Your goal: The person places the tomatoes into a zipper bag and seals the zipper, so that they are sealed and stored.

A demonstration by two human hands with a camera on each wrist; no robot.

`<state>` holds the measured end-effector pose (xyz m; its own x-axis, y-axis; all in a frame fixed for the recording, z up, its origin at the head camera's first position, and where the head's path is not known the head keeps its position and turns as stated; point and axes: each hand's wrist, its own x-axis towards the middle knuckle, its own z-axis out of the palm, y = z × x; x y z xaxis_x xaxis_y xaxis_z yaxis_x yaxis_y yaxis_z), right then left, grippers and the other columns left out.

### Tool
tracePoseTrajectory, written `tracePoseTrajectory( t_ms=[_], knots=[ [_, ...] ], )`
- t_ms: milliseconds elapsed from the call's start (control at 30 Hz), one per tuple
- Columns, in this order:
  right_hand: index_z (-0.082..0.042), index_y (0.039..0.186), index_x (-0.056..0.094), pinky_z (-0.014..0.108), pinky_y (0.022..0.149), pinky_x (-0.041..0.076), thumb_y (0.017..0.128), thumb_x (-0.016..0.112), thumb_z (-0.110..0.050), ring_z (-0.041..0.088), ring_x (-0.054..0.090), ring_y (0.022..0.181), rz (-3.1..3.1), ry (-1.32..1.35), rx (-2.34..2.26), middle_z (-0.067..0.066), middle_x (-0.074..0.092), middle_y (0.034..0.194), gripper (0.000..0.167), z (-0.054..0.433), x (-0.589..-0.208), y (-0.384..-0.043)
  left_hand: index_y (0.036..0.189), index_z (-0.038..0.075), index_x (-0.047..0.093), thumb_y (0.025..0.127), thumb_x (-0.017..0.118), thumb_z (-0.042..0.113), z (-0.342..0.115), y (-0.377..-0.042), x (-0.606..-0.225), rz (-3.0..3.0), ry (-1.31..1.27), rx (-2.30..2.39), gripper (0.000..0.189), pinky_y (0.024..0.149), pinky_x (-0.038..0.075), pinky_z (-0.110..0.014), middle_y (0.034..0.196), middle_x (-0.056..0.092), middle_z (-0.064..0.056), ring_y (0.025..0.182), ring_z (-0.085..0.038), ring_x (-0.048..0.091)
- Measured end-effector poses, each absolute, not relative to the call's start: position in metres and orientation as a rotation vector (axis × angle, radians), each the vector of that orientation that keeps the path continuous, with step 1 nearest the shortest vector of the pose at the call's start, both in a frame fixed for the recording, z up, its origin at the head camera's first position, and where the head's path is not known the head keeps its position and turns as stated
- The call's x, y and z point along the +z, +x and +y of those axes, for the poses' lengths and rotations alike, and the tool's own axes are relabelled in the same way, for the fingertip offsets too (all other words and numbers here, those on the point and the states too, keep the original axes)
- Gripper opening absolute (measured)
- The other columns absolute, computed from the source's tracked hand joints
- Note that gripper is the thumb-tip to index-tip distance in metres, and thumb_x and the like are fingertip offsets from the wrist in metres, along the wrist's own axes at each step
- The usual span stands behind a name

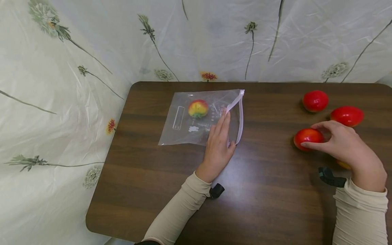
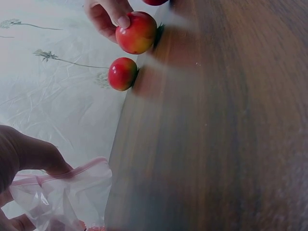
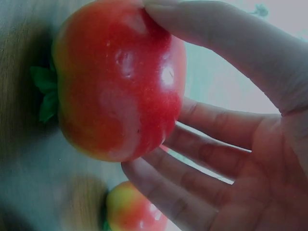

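In the head view a clear zip bag (image 1: 186,134) lies flat with a red-and-yellow fruit (image 1: 197,109) inside. My left hand (image 1: 216,143) lies across its mouth; the left wrist view has the pink zip edge (image 2: 91,166) raised between thumb and fingers. Over to the right, my right hand (image 1: 349,143) grips a glossy red fruit (image 1: 307,139) by its sides, thumb opposite fingers. Close up in the right wrist view, this fruit (image 3: 120,82) shades to yellow near its green leaves (image 3: 45,94). The fruit is at or just above the table; which, I cannot tell.
Behind the right hand lie a round red fruit (image 1: 315,101) and a longer red one (image 1: 347,116). Something yellow (image 1: 343,164) shows partly under that hand. The brown table (image 1: 260,204) meets a flower-printed sheet (image 1: 214,41) at its back and left.
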<state>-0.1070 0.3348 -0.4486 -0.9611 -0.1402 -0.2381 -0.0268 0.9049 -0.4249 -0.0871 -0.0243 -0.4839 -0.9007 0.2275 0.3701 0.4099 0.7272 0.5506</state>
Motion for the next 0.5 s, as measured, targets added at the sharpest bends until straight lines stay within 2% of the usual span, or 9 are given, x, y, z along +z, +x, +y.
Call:
tracePoseTrajectory(
  t_ms=[267,467,500],
  knots=[
    [0.005,0.135,0.058,0.071,0.091,0.048,0.085,0.081,-0.048,0.053,0.059,0.111,2.792,-0.152,-0.696,0.036,0.058,0.132,0.076,0.327,-0.447,-0.107,0.164,0.005,0.024,0.076,0.079,-0.005,-0.024,-0.087,-0.485,-2.66,-0.496,-0.936,0.105,0.105,0.043,-0.037,0.173,0.023,-0.006,0.144,-0.021,0.046],
    [0.002,0.14,0.055,0.071,0.097,0.045,0.086,0.08,-0.05,0.055,0.061,0.118,2.769,-0.15,-0.772,0.034,0.057,0.138,0.078,0.32,-0.448,-0.108,0.164,0.006,0.024,0.076,0.08,-0.004,-0.024,-0.087,-0.485,-2.657,-0.497,-0.931,0.105,0.106,0.043,-0.037,0.173,0.023,-0.006,0.146,-0.021,0.045],
    [0.001,0.139,0.056,0.06,0.098,0.052,0.086,0.08,-0.049,0.054,0.061,0.118,2.773,-0.156,-0.787,0.032,0.057,0.138,0.077,0.319,-0.448,-0.108,0.164,0.006,0.024,0.076,0.08,-0.004,-0.024,-0.087,-0.485,-2.657,-0.496,-0.93,0.105,0.106,0.043,-0.037,0.173,0.023,-0.006,0.145,-0.021,0.045]
  ],
)
